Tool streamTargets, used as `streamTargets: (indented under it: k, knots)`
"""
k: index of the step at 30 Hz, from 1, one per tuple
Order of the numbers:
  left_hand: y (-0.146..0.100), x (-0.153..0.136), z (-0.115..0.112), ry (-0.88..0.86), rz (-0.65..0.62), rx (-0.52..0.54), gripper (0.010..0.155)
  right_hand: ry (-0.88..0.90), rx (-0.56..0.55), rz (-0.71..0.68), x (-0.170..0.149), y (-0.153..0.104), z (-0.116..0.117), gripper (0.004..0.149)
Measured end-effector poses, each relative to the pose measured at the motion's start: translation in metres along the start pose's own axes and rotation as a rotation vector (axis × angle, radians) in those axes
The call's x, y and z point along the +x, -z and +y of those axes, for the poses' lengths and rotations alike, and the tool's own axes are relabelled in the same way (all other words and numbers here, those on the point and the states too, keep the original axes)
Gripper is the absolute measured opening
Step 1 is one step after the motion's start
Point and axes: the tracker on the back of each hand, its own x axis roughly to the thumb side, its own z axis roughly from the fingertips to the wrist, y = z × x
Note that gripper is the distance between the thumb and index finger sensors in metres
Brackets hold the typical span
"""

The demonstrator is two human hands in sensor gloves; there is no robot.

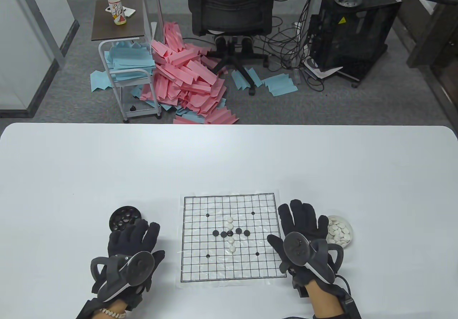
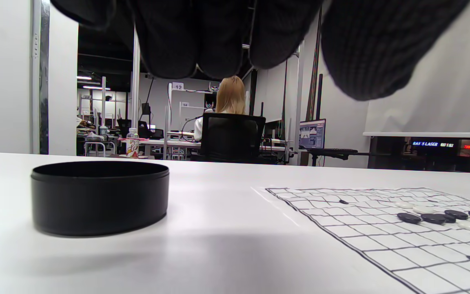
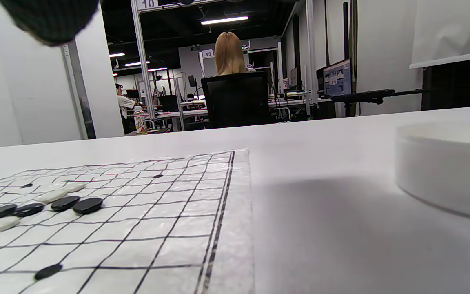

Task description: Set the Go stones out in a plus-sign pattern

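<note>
The white table (image 1: 107, 161) carries the grid-printed Go board (image 1: 200, 261). Flanking it, the left hand (image 1: 132, 247) and right hand (image 1: 304, 233) lie flat, fingers spread, holding nothing. Black bowl (image 1: 123, 218) sits left, white bowl (image 1: 340, 230) right. Black stones (image 1: 231, 232) cross white stones (image 1: 230, 235) as a plus mid-board. A background display (image 2: 433, 144) reads "RAS'S LASER".

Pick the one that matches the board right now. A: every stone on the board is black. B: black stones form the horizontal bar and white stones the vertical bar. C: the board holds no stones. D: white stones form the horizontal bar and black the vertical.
B: on the board, black stones run left to right, crossed by a column of white stones.
</note>
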Motion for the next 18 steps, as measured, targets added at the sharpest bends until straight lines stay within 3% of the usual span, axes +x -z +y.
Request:
streamTargets:
  k: [18]
  knots:
    - [-0.0009,0.0005,-0.0004,-0.007,0.002,0.011,0.080,-0.019,-0.010,-0.049,0.0081,-0.0059,0.0002,0.082]
